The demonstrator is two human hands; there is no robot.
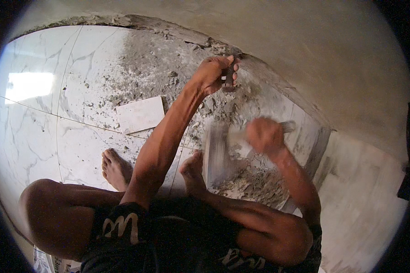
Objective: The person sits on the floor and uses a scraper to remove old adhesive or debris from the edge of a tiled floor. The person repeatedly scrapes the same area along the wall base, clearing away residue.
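Observation:
My left hand [210, 75] is closed around a short, dark metal chisel [229, 83] at the foot of the wall. The chisel's wider struck end points back toward me, while its far tip is hidden by my fingers and the broken wall edge. Lower and to the right, my right hand [265, 135] grips the handle of a hammer, smeared by motion. The blurred grey hammer head [216, 152] hangs left of that hand, apart from the chisel, above the rubble. The handle's butt sticks out on the hand's right.
Along the wall [305, 50] runs a chipped, broken lower edge. Grey rubble [259, 182] and dust lie over the white marbled floor tiles [32, 136]. A loose white tile piece [141, 114] lies left of my left forearm. My bare feet [116, 169] rest nearby.

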